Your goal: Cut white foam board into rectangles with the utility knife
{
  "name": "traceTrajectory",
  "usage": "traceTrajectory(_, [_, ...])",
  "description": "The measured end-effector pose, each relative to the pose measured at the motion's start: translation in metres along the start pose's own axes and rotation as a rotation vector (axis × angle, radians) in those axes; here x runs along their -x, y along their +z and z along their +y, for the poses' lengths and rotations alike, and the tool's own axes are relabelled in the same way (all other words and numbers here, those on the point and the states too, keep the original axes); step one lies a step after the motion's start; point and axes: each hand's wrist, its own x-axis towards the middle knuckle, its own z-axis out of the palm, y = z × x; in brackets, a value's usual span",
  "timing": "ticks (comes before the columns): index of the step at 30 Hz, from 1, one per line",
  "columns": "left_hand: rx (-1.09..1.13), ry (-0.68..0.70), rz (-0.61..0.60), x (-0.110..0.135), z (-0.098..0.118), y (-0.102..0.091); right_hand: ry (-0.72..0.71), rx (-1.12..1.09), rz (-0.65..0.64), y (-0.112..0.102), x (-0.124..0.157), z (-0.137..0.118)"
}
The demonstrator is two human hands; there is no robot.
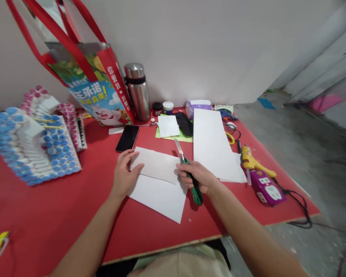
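My right hand (198, 175) is closed round the green handle of a utility knife (190, 177), whose blade points away from me beside a folded white sheet (158, 181). My left hand (126, 173) lies on the sheet's left edge, fingers stretched over the upper flap, holding nothing. The sheet rests on a red table (60, 215).
A long white board (212, 144) lies to the right, then a yellow glue gun (255, 161) and a purple power strip (266, 188). Behind the sheet lie a black phone (127, 137), a steel flask (137, 92) and a red-handled bag (95, 84). A blue-and-white model (31, 146) stands left.
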Motion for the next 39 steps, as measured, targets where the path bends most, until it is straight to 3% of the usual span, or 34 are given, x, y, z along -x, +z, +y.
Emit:
traceTrajectory(2, [0.240,-0.116,-0.018,-0.003,-0.002,-0.002,-0.038,0.072,0.036,-0.002,0.003,0.000])
traceTrajectory(4, [0.508,-0.249,-0.002,-0.007,-0.002,-0.009,-0.138,0.181,0.162,-0.010,0.006,-0.001])
traceTrajectory(7, [0.828,-0.357,0.168,-0.015,0.001,-0.024,-0.254,0.454,0.393,-0.026,0.013,-0.005])
traceTrajectory(9, [0.993,-0.409,0.273,-0.017,0.006,-0.031,-0.238,0.720,0.455,-0.031,0.017,-0.006])
traceTrajectory(11, [1.133,-0.512,0.224,-0.013,0.014,-0.031,-0.232,1.005,0.484,-0.028,0.020,-0.005])
traceTrajectory(14, [1.233,-0.728,0.007,0.005,0.025,-0.016,-0.271,1.310,0.510,-0.014,0.020,0.003])
traceTrajectory(16, [1.203,-0.807,0.027,0.017,0.030,-0.002,-0.261,1.364,0.487,-0.006,0.018,0.005])
traceTrajectory(19, [1.174,-0.762,0.131,0.025,0.031,0.009,-0.212,1.258,0.435,-0.003,0.016,0.002])
traceTrajectory(23, [1.255,-0.683,-0.025,0.024,0.028,0.007,-0.042,0.987,0.279,-0.011,0.019,-0.009])
traceTrajectory(25, [1.275,-0.675,-0.085,0.023,0.028,0.004,-0.027,0.893,0.159,-0.016,0.021,-0.012])
traceTrajectory(28, [1.297,-0.681,-0.088,0.022,0.031,-0.003,-0.023,0.756,0.014,-0.024,0.027,-0.012])
traceTrajectory(30, [1.387,-0.620,-0.070,0.018,0.033,-0.014,-0.012,0.642,0.005,-0.027,0.033,-0.015])
traceTrajectory(33, [1.588,-0.388,-0.025,0.009,0.034,-0.043,-0.122,0.542,0.092,-0.027,0.047,-0.027])
traceTrajectory(35, [1.651,-0.279,-0.015,0.004,0.033,-0.064,-0.261,0.622,0.151,-0.023,0.056,-0.040])
traceTrajectory(39, [1.634,-0.266,-0.013,-0.001,0.026,-0.089,-0.600,0.985,0.224,-0.014,0.055,-0.061])
